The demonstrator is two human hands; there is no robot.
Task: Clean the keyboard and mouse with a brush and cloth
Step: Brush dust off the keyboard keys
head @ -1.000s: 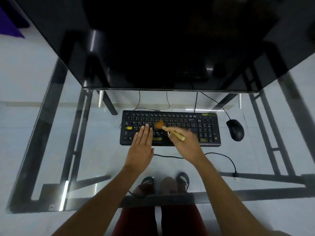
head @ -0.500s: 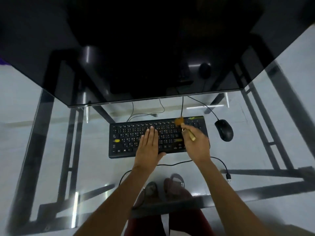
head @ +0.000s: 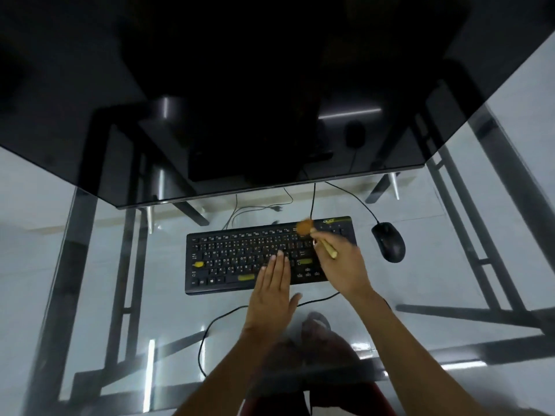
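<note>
**Brushing top row, right of centre: watch the cables**

Right hand fingers pinched shut around the brush handle. Bristle head is blurred and sits on the keyboard top edge, at about 1 o'clock from the board's centre, just left of the numpad block. Handle tail sticks out toward 4 o'clock over the knuckles.

Left hand fingers straight, together, holding nothing. It lies flat, palm down, on the lower middle keys with the thumb off the front edge. Looks like it's pinning the board.

Risks, my read:
- Brush head is right next to the cable leaving the board's back edge. An overshoot toward 12 could snag or tug it.
- A wide stroke toward 3 o'clock could knock the mouse, which sits near the board's right end, apart from it.
- Glass desk is slick. If the left palm lifts, the board may skate.
- The flat palm is likely pressing keys; bad if the monitor rig is powered.

Pose: both forearms come in from 6 o'clock, the right one angled in toward 11. No cloth in view.
</note>
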